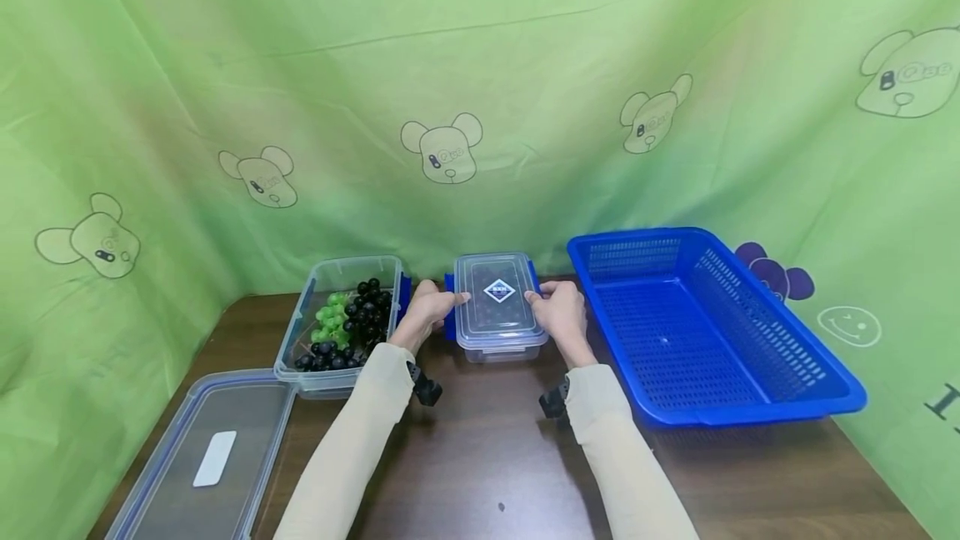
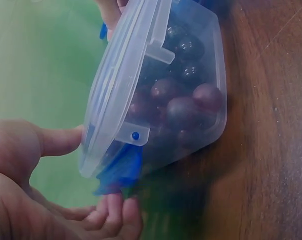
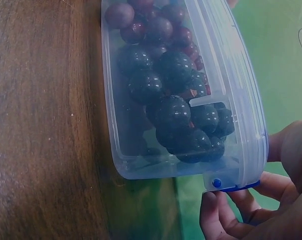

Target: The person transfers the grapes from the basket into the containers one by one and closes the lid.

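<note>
A clear plastic food container (image 1: pixel 504 352) stands on the table with its lid (image 1: pixel 495 319) on; a diamond-shaped label (image 1: pixel 498 290) marks the top. Through its walls in both wrist views show dark purple and black grapes (image 3: pixel 172 114). My left hand (image 1: pixel 429 311) is at the container's left side, thumb on the lid edge and curled fingers against the blue latch (image 2: pixel 119 172), which juts outward. On the opposite side my right hand (image 1: pixel 561 315) grips lid and latch, its thumb on top and its fingers curled beneath the blue latch (image 3: pixel 241 188).
Left of the hands, a larger open container (image 1: pixel 322 390) holds green and black grapes (image 1: pixel 367 315). Its size of lid (image 1: pixel 255 448) lies at the front left on the brown table (image 1: pixel 465 448). A blue plastic basket (image 1: pixel 682 340) stands at right. A green curtain (image 1: pixel 525 48) hangs behind.
</note>
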`<state>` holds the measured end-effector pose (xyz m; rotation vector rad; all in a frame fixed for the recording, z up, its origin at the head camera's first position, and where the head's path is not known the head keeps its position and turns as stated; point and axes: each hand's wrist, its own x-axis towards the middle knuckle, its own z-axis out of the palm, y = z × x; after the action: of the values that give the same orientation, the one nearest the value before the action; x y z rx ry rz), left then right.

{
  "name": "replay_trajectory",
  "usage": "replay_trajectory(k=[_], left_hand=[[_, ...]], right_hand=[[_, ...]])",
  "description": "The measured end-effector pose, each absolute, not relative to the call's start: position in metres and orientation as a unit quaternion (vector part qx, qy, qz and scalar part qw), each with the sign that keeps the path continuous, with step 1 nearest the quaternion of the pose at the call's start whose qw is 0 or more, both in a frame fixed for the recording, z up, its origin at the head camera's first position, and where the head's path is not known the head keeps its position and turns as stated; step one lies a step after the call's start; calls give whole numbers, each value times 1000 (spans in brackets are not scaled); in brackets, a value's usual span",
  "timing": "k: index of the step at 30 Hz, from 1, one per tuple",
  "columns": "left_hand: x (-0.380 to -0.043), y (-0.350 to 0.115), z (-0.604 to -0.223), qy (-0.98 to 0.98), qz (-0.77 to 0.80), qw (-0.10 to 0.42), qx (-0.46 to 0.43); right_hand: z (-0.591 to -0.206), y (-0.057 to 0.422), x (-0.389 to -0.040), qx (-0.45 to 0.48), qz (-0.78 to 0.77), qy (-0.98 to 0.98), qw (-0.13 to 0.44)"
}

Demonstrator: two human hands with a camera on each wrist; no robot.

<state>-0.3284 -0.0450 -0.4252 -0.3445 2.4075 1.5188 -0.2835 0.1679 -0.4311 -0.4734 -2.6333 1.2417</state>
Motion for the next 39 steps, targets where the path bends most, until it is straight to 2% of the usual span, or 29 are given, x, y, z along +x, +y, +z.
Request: replay_trajectory(k=[8, 25, 39], left_hand=[[-326, -41, -419, 839, 526, 107, -87], [-319, -38, -423, 860, 500, 60, -81], [-320, -36, -422, 867, 486, 68, -83]], right_hand=[[-430, 169, -284, -164, 422, -886, 95], [-428, 165, -281, -171, 433, -881, 86], [-428, 166, -282, -169, 439, -878, 89]])
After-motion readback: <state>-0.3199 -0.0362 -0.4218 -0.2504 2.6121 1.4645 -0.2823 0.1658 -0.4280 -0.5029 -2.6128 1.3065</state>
